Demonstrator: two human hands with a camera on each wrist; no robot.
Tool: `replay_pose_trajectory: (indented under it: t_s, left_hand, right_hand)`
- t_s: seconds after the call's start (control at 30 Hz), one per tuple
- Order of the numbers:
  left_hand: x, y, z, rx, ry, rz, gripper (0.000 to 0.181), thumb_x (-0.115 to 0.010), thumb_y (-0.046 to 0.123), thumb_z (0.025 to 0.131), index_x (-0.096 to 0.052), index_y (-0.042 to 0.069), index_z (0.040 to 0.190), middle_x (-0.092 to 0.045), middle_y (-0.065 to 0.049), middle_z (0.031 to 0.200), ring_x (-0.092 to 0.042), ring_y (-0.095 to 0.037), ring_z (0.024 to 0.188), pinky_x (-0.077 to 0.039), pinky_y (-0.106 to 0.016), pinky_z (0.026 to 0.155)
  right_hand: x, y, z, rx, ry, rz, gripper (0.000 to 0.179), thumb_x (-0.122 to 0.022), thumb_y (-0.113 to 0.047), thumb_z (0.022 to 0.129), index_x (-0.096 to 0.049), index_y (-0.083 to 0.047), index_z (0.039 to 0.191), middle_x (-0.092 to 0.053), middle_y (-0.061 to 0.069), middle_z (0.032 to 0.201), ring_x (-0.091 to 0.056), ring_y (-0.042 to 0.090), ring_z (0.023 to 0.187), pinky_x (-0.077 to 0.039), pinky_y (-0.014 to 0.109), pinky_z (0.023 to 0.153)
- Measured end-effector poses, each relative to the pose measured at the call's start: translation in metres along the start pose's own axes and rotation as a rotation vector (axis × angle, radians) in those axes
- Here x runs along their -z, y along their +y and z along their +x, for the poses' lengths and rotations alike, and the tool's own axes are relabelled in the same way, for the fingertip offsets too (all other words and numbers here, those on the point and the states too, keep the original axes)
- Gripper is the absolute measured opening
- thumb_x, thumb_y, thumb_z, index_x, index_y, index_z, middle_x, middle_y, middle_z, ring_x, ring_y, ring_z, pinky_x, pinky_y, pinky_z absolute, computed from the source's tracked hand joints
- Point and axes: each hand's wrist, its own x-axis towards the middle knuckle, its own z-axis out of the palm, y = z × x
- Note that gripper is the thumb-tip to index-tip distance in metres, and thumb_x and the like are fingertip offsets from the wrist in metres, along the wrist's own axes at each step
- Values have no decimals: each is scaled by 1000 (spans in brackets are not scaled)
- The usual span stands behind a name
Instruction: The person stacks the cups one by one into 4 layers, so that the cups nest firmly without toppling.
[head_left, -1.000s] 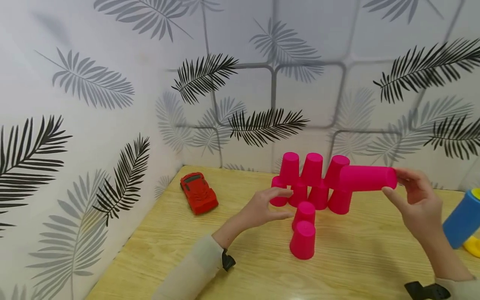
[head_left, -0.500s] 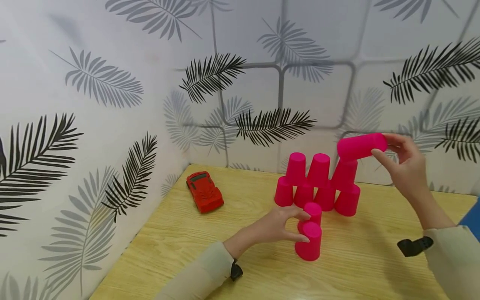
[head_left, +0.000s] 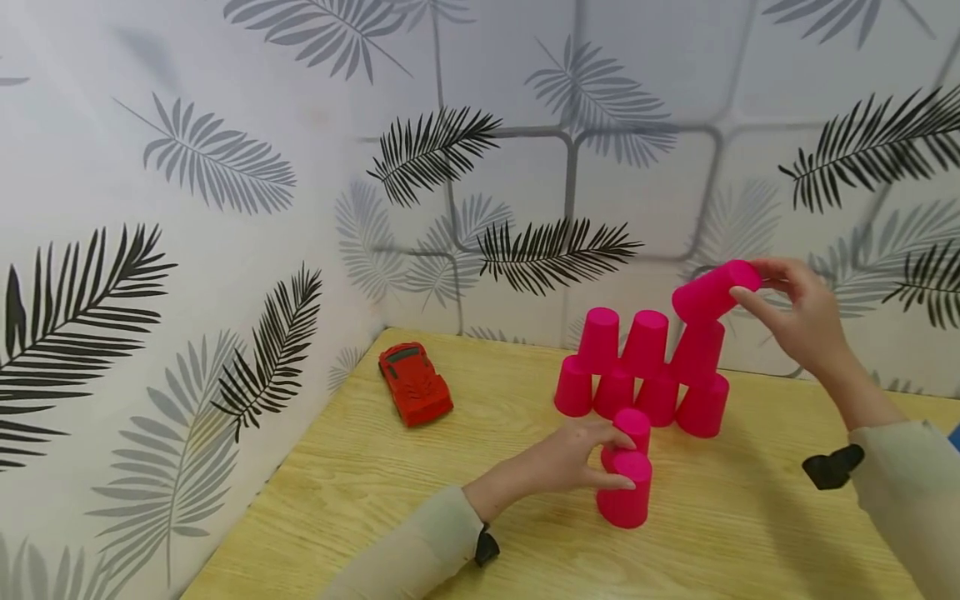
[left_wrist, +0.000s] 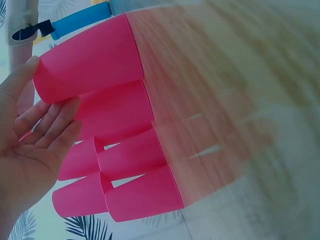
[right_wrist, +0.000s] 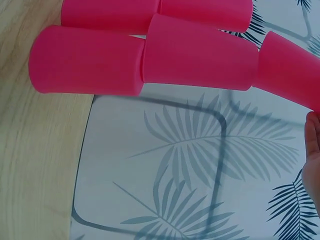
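My right hand (head_left: pixel 810 312) holds a tilted pink cup (head_left: pixel 708 292) by its narrow base, thumb on the near side. Its mouth end is right at the top of the right-hand cup (head_left: pixel 697 354) in a stacked wall. That wall has an upper row over a lower row of upturned pink cups (right_wrist: pixel 90 60). In front of it, my left hand (head_left: pixel 573 462) grips the top of the nearest upturned pink cup (head_left: pixel 626 507) between thumb and fingers. Behind that cup stands another pink cup (head_left: pixel 632 423), partly hidden by the left fingers.
A red toy car (head_left: pixel 415 383) lies on the wooden table (head_left: pixel 337 500) at the left. Feather-patterned walls (head_left: pixel 420 275) rise behind and to the left. A blue object (left_wrist: pixel 82 20) is at the right, only its edge in the head view.
The right hand has raised its cup from beside the wall to above the right upper cup, tilting it mouth-down. The left hand has come nearer and onto the front cup.
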Motion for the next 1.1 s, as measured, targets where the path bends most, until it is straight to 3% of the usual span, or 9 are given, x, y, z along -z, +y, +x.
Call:
replay_pose_trajectory:
  t_s: [0.17, 0.33, 0.43, 0.63, 0.97, 1.1]
  left_hand:
    - [0, -2, -4, -1, -6, -2, 42, -74, 33, 87, -63, 12, 122, -65, 2, 107, -60, -12, 99, -50, -9, 82]
    - [3, -4, -13, 25, -10, -4, 43, -74, 34, 87, -63, 11, 122, -66, 1, 113, -62, -9, 104, -52, -12, 89]
    - [5, -5, -20, 49, -18, -28, 43, -73, 34, 87, -63, 11, 123, -66, 0, 118, -63, -6, 106, -52, -14, 92]
    - [8, -5, -28, 60, -10, -37, 43, -74, 32, 87, -63, 10, 123, -67, -1, 118, -63, -6, 106, -52, -16, 93]
    - [8, -8, -33, 32, 18, -38, 44, -74, 31, 87, -63, 9, 124, -68, -1, 119, -64, -6, 105, -53, -16, 93]
    - [8, -10, -33, 27, 23, -29, 44, -74, 31, 87, -63, 10, 124, -67, -1, 120, -64, -6, 106, -53, -16, 93]
  right_hand:
    - [-2, -4, 8, 29, -67, -89, 44, -73, -10, 86, -57, 5, 125, -49, -34, 106, -48, -19, 95, -34, -7, 84]
    - [-2, -6, 14, 48, -112, -151, 45, -73, -14, 87, -58, 2, 126, -45, -36, 104, -45, -22, 93, -33, -5, 80]
    - [-2, -5, 17, 19, -141, -177, 45, -72, -18, 88, -58, 1, 127, -48, -28, 106, -45, -21, 91, -34, -5, 77]
    - [-6, -6, 24, -55, -207, -205, 47, -68, -27, 92, -56, -2, 131, -56, 7, 116, -43, -19, 91, -33, -3, 73]
    - [-14, -5, 34, -48, -275, -182, 48, -68, -24, 92, -55, -2, 132, -57, 19, 125, -41, -24, 89, -36, 5, 77]
    - [-16, -5, 35, -50, -270, -188, 47, -68, -22, 92, -55, -2, 132, -59, 19, 124, -41, -25, 88, -34, 1, 76]
